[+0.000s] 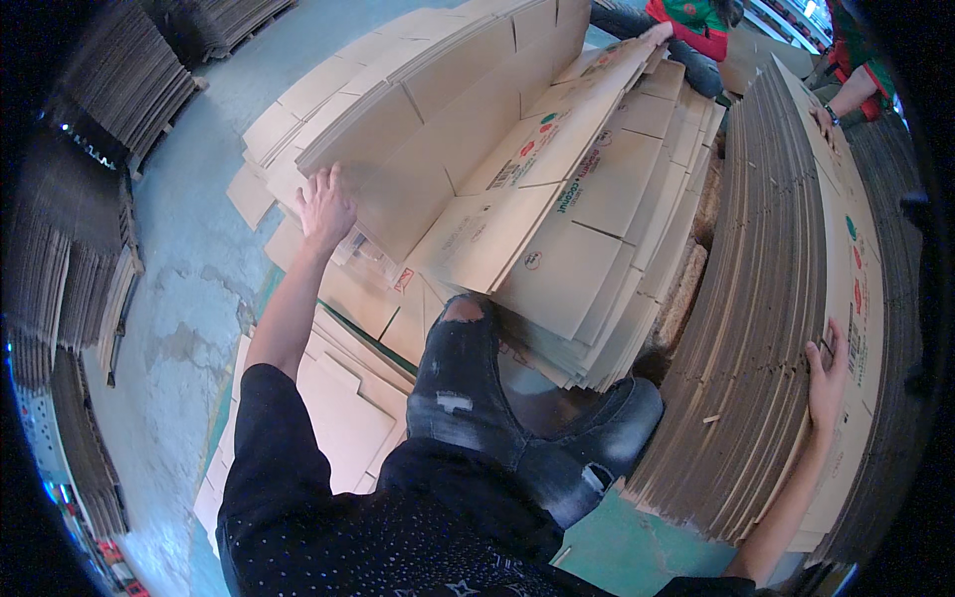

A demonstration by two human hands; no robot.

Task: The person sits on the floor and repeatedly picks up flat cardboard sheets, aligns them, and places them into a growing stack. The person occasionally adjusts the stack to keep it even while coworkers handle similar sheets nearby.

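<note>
A folded cardboard sheet stands half raised in front of me, its far-left part upright and its printed near part lower. My left hand rests at the near-left corner of the upright part, fingers spread against the cardboard. On my right is a tall stack of flattened cardboard boxes. My right hand lies on the printed top sheet of that stack, fingers stretched out and a ring on one. Beneath the folded sheet, more printed cardboard lies in a fanned pile.
A person's hand touches the sheet's far end; another person's hand is on the right stack. My knees in torn jeans stand between the piles. Pale cardboard lies left of me. More stacks line the far left.
</note>
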